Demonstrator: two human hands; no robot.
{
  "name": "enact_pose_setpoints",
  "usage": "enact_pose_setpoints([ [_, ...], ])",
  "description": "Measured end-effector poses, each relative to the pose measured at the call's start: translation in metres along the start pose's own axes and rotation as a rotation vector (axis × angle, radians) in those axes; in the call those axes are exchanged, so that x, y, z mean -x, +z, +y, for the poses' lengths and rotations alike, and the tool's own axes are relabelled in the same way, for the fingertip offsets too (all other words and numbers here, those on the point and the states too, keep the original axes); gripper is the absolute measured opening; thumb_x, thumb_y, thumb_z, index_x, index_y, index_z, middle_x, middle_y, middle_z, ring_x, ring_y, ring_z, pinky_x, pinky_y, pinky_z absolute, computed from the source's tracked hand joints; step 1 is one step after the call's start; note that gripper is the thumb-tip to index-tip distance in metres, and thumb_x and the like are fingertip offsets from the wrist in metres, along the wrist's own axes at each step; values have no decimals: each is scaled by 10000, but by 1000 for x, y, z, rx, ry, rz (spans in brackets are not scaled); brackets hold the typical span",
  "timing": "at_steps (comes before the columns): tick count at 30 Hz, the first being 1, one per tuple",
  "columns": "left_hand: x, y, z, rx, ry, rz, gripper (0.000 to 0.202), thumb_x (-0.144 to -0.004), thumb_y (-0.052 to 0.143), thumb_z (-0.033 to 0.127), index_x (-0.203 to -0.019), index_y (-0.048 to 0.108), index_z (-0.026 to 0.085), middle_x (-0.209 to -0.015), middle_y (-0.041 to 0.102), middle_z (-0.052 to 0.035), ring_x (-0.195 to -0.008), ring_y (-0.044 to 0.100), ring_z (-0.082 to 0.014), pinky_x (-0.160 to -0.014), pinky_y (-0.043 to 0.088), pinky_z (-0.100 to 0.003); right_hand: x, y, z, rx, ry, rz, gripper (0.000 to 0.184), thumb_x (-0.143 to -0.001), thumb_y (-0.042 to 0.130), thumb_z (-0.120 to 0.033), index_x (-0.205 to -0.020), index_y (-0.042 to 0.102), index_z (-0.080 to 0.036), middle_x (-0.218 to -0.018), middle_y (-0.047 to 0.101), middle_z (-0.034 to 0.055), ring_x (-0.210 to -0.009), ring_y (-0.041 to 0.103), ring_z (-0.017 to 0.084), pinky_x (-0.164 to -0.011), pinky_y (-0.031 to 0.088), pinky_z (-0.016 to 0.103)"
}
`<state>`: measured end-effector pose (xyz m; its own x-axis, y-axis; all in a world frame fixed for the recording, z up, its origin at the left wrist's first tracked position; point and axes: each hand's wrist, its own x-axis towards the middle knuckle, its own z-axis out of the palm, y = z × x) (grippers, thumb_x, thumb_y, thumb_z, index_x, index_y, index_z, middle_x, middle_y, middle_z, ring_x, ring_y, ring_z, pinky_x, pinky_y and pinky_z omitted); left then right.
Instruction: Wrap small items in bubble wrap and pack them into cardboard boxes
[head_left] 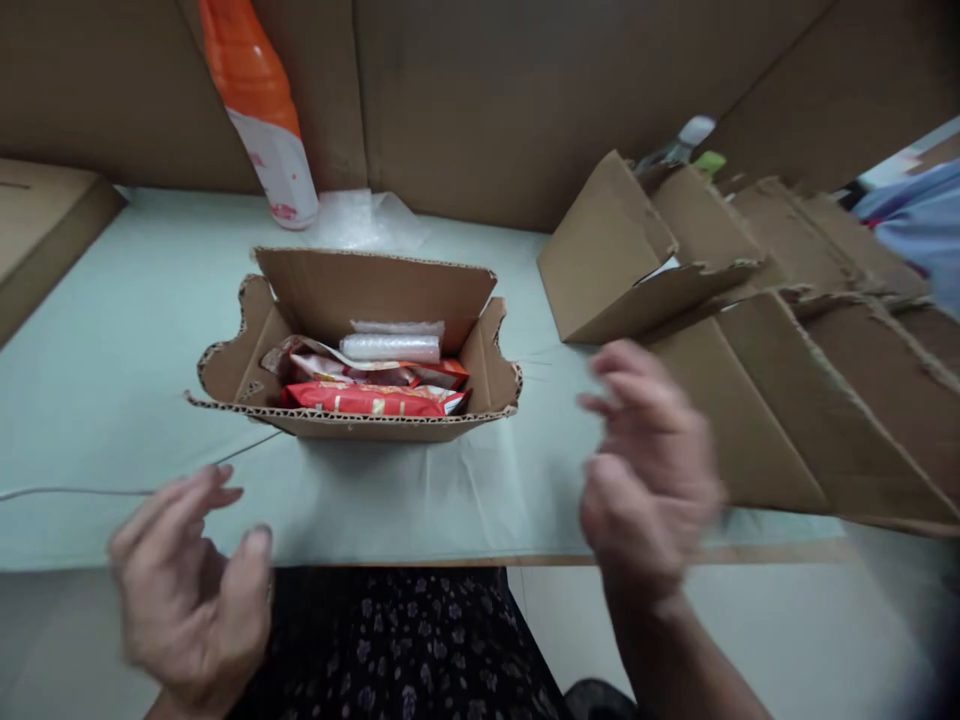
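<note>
An open cardboard box [375,430] stands on the table in front of me. Inside it lie a red packet [367,399], a second red and white packet [375,374] behind that, and a roll of clear plastic wrap [390,347] near the back wall. My left hand [196,590] hovers at the table's front edge, left of the box and apart from it, fingers spread with nothing in them. To the right of the box, my right hand [649,465] is in the air, smeared by motion. Its fingers look curled apart, and no object shows in it.
An orange and white bottle [274,150] stands at the back beside a clear plastic bag [367,220]. Open cardboard boxes [750,400] crowd the right side. Another box [45,230] sits at far left. A thin cord [82,491] lies on the pale green tablecloth [97,390].
</note>
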<state>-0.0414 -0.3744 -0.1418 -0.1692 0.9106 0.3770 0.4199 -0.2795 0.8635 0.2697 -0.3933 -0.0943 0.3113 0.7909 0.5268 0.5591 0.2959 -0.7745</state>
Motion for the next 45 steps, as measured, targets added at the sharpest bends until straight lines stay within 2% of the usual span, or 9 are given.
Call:
enact_pose_setpoints([
  [4, -45, 32, -25, 171, -99, -3, 684, -833, 770, 282, -1464, 507, 287, -1486, 535, -79, -1352, 528, -241, -1023, 509, -314, 14, 39, 20, -38, 186, -223, 647, -930, 669, -403, -1517, 435, -265, -1592, 436, 117, -1455, 430, 323, -1121, 466, 525],
  [9, -85, 64, -33, 310, -204, 21, 360, -783, 790, 329, -1099, 672, 202, -1021, 690, -27, -960, 635, -169, -832, 534, -264, -5, 75, 31, -65, 192, -190, 564, -937, 635, -401, -1456, 497, -227, -1459, 574, 122, -1332, 546, 294, -1124, 467, 509],
  [13, -77, 94, -8, 388, -180, -167, 328, -819, 769, 362, -1086, 665, 202, -1009, 692, -23, -972, 645, -172, -892, 527, -273, 6, 48, 32, 13, 230, -22, 450, -931, 645, -398, -1338, 597, -210, -1306, 660, 125, -1236, 605, 307, -1110, 469, 530],
  [17, -46, 91, 8, 382, -289, -392, 376, -838, 744, 467, -1098, 689, 200, -1092, 726, -64, -1045, 675, -223, -932, 548, -324, 64, 5, 24, 183, 283, 140, 438, -949, 640, -351, -1357, 597, -197, -1288, 675, 152, -1252, 610, 343, -1102, 474, 570],
  [22, -41, 63, -8, 205, -369, -252, 387, -756, 801, 495, -1037, 736, 237, -1028, 748, -32, -1058, 670, -256, -1031, 515, -397, 107, 12, 6, 258, 165, 50, 718, -937, 619, -265, -1593, 326, -242, -1566, 475, 144, -1434, 473, 355, -1158, 450, 574],
  [25, -50, 72, -10, 159, -372, -256, 431, -735, 807, 495, -1076, 739, 240, -1041, 747, -35, -1087, 663, -275, -1050, 513, -426, 105, 15, 9, 244, 149, 45, 816, -915, 614, -220, -1629, 223, -273, -1605, 425, 125, -1452, 455, 346, -1164, 456, 558],
  [32, -42, 174, 43, 500, -208, -673, 524, -818, 757, 474, -1259, 652, 210, -1276, 685, -103, -1219, 634, -271, -1045, 531, -381, 150, -38, 31, 363, 246, 279, 698, -924, 620, -202, -1576, 377, -251, -1588, 437, 146, -1450, 445, 373, -1175, 412, 607],
  [37, 7, 259, 72, 743, -207, -819, 947, -782, 790, 491, -1562, 296, 279, -1690, 227, -142, -1551, 272, -314, -1163, 440, -431, 183, -57, 41, 345, 392, 392, 647, -965, 586, -230, -1577, 380, -264, -1607, 404, 144, -1443, 456, 338, -1084, 523, 521],
  [45, 71, 291, 56, 726, -189, -1171, 784, -835, 724, 442, -1516, 414, 210, -1624, 336, -173, -1518, 327, -340, -1225, 346, -498, 160, -63, 59, 327, 502, 342, 630, -976, 561, -273, -1582, 393, -302, -1679, 283, 114, -1426, 491, 329, -1024, 576, 477],
])
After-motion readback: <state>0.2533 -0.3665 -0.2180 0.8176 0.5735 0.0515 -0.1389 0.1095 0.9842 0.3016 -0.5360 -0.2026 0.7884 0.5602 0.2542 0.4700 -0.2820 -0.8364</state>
